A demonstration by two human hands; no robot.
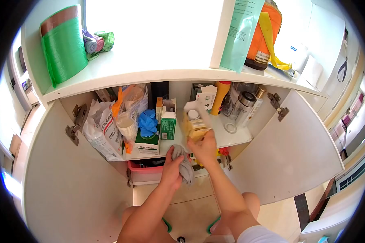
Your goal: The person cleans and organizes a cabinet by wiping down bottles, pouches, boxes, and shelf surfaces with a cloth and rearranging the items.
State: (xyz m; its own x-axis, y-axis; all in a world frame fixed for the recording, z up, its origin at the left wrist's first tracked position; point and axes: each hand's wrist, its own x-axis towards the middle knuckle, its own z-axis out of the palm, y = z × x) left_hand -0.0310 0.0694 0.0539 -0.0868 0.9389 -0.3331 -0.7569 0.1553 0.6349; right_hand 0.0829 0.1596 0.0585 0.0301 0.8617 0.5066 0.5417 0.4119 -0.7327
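A crumpled grey cloth (pixel 185 167) hangs from my left hand (pixel 173 168), whose fingers are closed around it in front of the cabinet shelf (pixel 231 139). My right hand (pixel 205 149) grips the near side of an open yellow box (pixel 196 128) at the middle of the shelf. Inside that box are a white-capped bottle (pixel 193 114) and some smaller packs; the box looks slightly blurred. Left of it stands a green-and-white carton (pixel 168 125) with its top flaps up. Behind it is a white-and-green box (pixel 206 97).
Plastic bags (pixel 103 125), paper cups (pixel 127 125) and a blue glove-like bundle (pixel 148 122) on a box fill the shelf's left. A yellow bottle (pixel 220 97) and glass bottle (pixel 245 106) stand right. Open doors (pixel 81 178) (pixel 286 150) flank me; a pink basket (pixel 146 169) sits below.
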